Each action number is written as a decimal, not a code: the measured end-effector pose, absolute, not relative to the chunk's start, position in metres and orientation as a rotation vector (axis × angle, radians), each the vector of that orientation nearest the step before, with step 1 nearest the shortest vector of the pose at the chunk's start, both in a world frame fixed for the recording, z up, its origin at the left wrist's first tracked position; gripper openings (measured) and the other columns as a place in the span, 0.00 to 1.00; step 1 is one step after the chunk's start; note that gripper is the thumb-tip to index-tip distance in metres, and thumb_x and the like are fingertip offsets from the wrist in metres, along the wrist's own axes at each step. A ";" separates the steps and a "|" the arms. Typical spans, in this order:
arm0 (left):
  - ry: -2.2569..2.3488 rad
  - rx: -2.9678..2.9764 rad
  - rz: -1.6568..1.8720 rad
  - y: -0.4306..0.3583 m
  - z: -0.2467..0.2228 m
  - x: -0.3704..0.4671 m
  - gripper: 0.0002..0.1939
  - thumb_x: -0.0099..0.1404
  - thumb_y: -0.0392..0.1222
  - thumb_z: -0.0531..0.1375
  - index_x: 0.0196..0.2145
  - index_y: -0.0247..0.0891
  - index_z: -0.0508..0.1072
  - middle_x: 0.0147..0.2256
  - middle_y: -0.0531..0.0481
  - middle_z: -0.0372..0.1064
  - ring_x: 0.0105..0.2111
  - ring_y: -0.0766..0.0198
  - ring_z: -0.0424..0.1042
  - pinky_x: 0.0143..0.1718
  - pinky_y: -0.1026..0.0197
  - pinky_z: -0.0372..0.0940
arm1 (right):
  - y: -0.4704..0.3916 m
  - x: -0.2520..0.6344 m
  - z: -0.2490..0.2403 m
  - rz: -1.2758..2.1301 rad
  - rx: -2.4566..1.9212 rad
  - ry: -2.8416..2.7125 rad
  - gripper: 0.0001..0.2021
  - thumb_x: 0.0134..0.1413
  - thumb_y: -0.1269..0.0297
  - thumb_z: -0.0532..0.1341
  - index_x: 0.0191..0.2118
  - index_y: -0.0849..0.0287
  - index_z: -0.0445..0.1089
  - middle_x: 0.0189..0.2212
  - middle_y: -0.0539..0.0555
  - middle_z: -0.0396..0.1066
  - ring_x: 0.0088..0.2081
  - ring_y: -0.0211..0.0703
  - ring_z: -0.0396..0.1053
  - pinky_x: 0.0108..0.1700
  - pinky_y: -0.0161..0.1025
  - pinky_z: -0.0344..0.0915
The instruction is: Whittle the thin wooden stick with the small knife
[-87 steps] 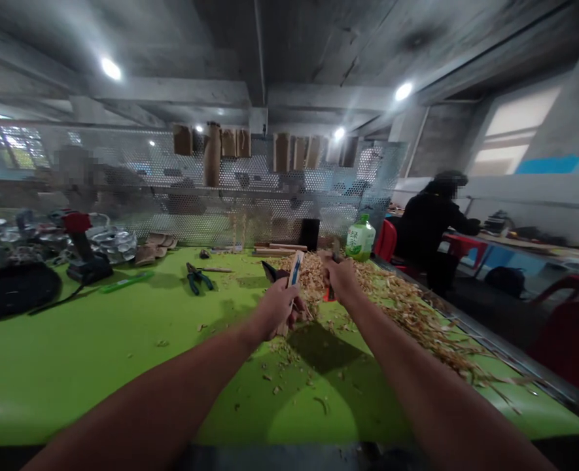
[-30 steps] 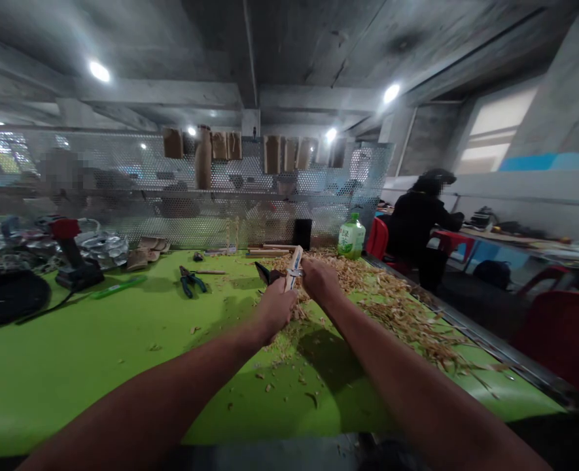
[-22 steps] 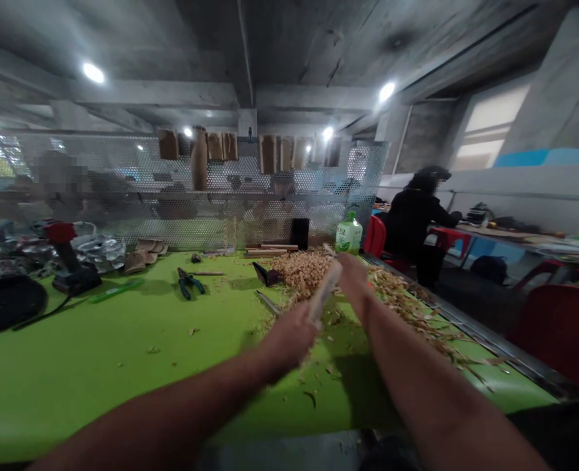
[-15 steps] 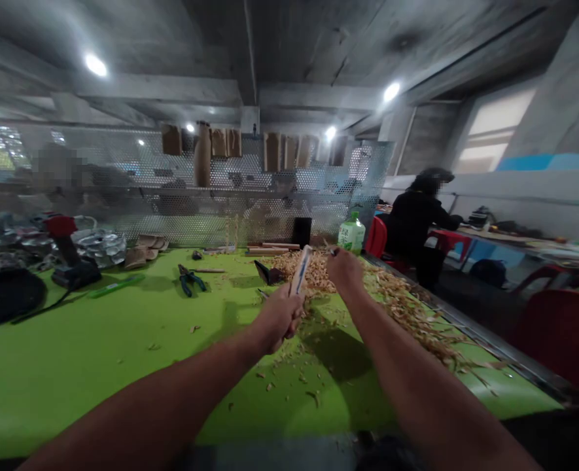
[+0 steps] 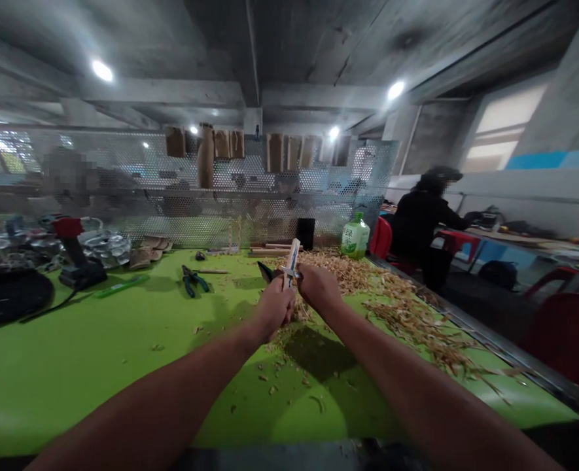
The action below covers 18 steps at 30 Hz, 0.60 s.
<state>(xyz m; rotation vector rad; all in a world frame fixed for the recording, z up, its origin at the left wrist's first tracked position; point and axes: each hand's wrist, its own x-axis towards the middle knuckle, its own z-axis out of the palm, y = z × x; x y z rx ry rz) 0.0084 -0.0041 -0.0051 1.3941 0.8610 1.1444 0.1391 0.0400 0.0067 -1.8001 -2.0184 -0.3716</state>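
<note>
Bright green worktable [image 5: 83, 340], strewn on its right half with pale wood shavings [image 5: 397, 307]; perforated metal screen [image 5: 137, 190] along the far edge. Seated person in dark clothing [image 5: 424, 219] beyond the right side. Red cordless drill [image 5: 73, 252] far left, pale green plastic bottle [image 5: 354, 237] at the back, blue-handled pliers [image 5: 193, 278] mid-table. Left hand [image 5: 272, 312] clamped around a pale wooden stick with blue marks [image 5: 292, 260], held upright above the shavings; right hand [image 5: 318, 288] closed beside it, touching the stick, contents impossible to tell.
</note>
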 end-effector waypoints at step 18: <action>0.935 1.479 1.070 -0.015 0.004 0.013 0.02 0.62 0.38 0.53 0.34 0.40 0.62 0.19 0.61 0.50 0.14 0.75 0.47 0.15 0.70 0.44 | 0.053 0.156 0.013 -0.539 -1.822 -1.941 0.16 0.63 0.67 0.48 0.45 0.61 0.72 0.37 0.62 0.75 0.40 0.45 0.71 0.41 0.35 0.59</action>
